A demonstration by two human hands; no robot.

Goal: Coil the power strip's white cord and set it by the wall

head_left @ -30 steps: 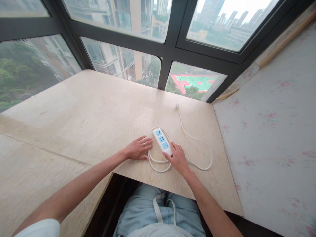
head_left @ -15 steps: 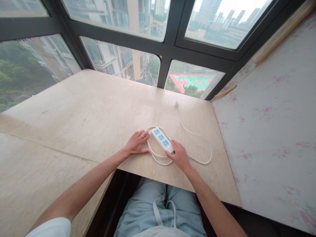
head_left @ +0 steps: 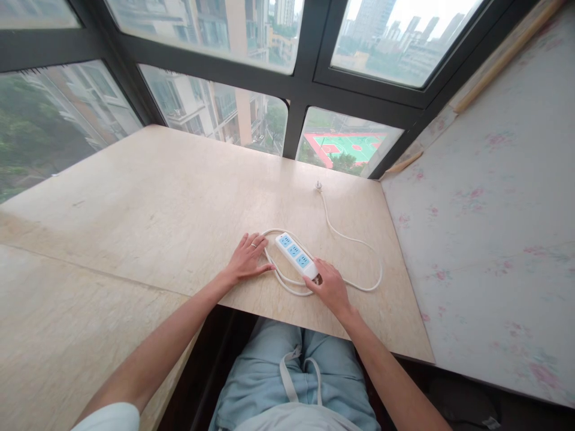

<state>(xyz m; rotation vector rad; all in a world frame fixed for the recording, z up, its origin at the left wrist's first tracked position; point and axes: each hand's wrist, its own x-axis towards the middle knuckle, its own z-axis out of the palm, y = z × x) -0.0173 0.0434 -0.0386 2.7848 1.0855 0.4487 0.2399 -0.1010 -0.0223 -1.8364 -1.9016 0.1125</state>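
Note:
A white power strip [head_left: 294, 252] with three light-blue socket faces lies slantwise on the stone ledge. Its white cord [head_left: 284, 286] loops around it, then runs right and curves back to a plug [head_left: 318, 186] near the window. My right hand [head_left: 330, 286] grips the near end of the strip, thumb on one side and fingers on the other. At the left of the loop, my left hand [head_left: 248, 257] rests with fingers and thumb spread, touching the cord; a ring is on one finger.
The beige stone ledge [head_left: 148, 203] spreads to the left, with a seam across it. Dark-framed windows [head_left: 305, 90] border its far side. A wall with flowered paper [head_left: 485, 239] stands at the right. My legs [head_left: 287, 365] are below the ledge's front edge.
The whole view has shifted slightly. My left thumb has moved up a little along the cord. The power strip and my right hand's grip look nearly the same.

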